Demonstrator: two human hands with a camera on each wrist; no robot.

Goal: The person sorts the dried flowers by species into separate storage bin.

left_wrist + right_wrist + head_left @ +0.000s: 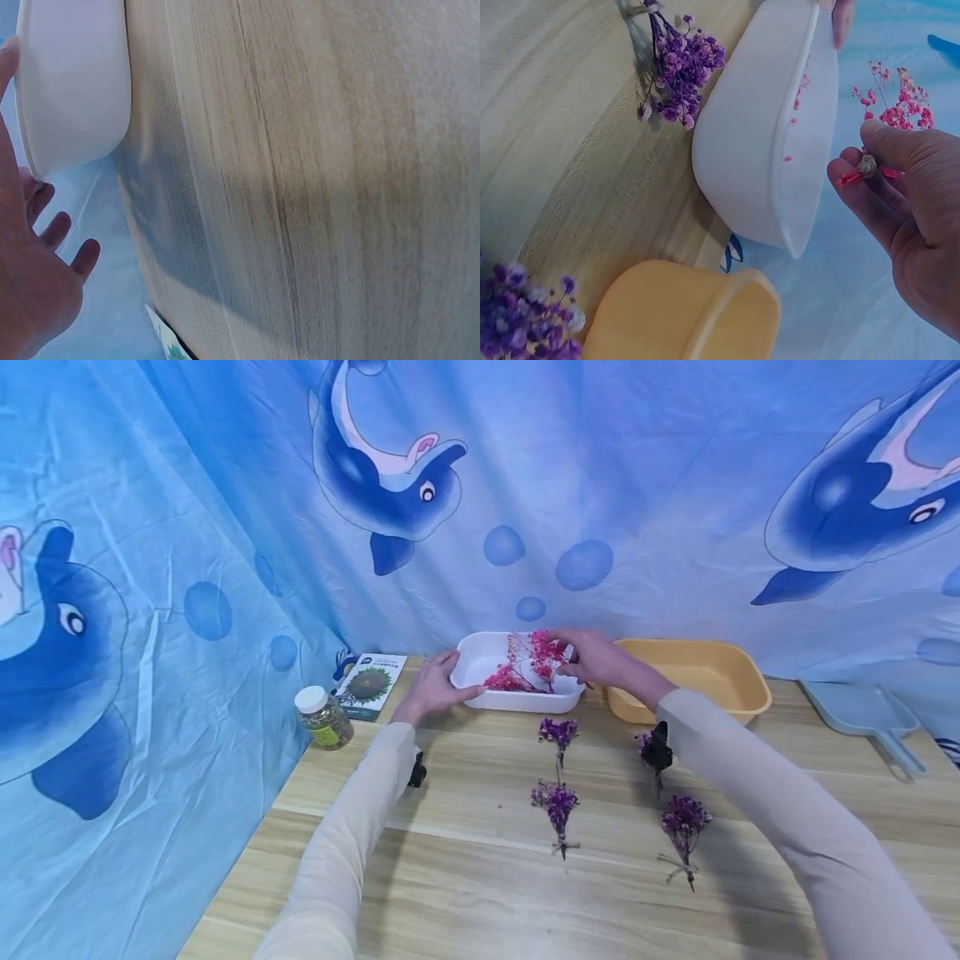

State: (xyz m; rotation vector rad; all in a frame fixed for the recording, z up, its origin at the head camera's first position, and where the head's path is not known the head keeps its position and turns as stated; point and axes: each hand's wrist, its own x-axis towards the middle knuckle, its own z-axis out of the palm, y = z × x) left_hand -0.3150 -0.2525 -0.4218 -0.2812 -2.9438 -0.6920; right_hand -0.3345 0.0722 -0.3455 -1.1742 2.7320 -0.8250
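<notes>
A white basin (517,700) stands at the back of the table, with pink dried flowers (510,678) inside. My left hand (435,685) grips its left end, the thumb at the front rim and a finger farther back; the other fingers stay off it in the left wrist view. Over the basin's right end, my right hand (588,656) pinches a small bunch of pink dried flowers (907,105) by its tied stems, between thumb and fingers. Several purple dried flower bunches (558,810) lie on the table in front of the basin.
A yellow basin (690,664) stands right of the white one, under my right forearm. Farther right lies a blue-grey dustpan (862,706). A lidded jar (325,718) and a sunflower-printed packet (372,683) are at the left. A blue dolphin curtain (637,485) hangs behind.
</notes>
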